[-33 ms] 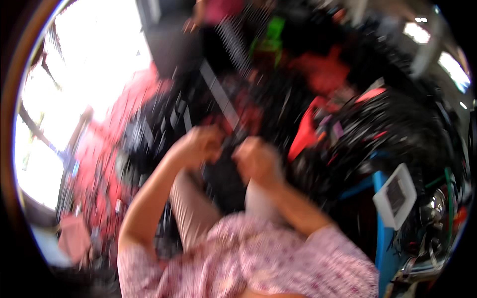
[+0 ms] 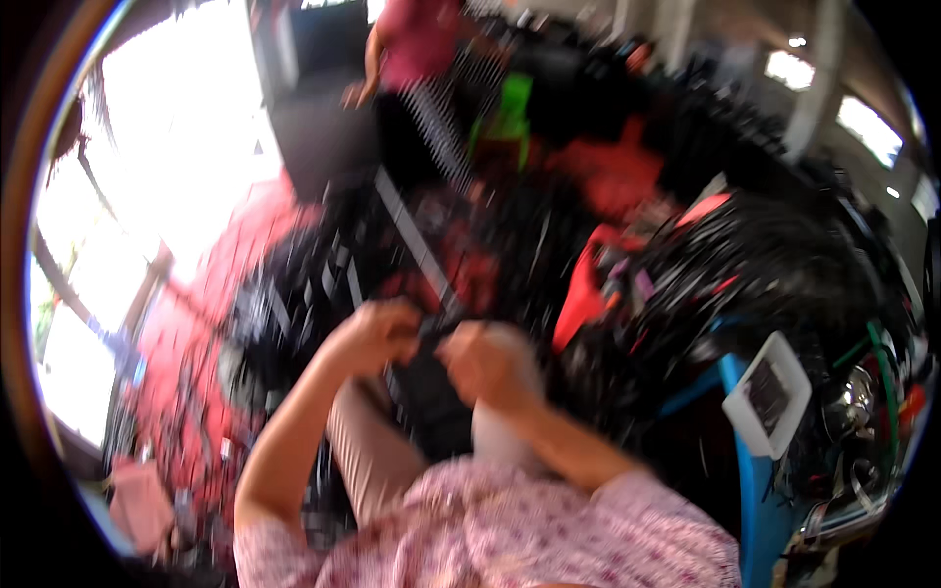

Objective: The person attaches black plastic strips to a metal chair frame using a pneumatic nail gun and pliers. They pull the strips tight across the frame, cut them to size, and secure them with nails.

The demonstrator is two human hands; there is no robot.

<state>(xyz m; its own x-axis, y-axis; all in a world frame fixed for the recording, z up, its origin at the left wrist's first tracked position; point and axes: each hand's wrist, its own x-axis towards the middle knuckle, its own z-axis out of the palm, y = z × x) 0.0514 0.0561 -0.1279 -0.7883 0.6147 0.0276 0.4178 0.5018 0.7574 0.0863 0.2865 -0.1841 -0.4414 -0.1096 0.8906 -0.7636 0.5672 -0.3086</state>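
Both of my hands are in front of my knees, close together, their fingers bent and pinched. My left hand (image 2: pixel 377 338) is closed, palm toward the right hand. My right hand (image 2: pixel 487 365) is closed just beside it, a little lower. Something dark shows in the small gap between them, too blurred to name. A long grey strip (image 2: pixel 417 235) slants down from the far side and ends near my fingertips; whether I hold it cannot be made out. Black material (image 2: pixel 431 397) hangs or lies between my thighs below the hands.
Heaps of black strips or sheets (image 2: pixel 765 255) lie ahead and to the right over a red floor (image 2: pixel 216 255). A blue frame (image 2: pixel 755 490) with a white-rimmed tray (image 2: pixel 769 397) stands at my right. Beyond are a green chair (image 2: pixel 512 108) and a person (image 2: pixel 417 49).
The view has shifted, so the surroundings and my hands sit lower in the picture and more of the person at the back shows. My fingers remain closed and close together.
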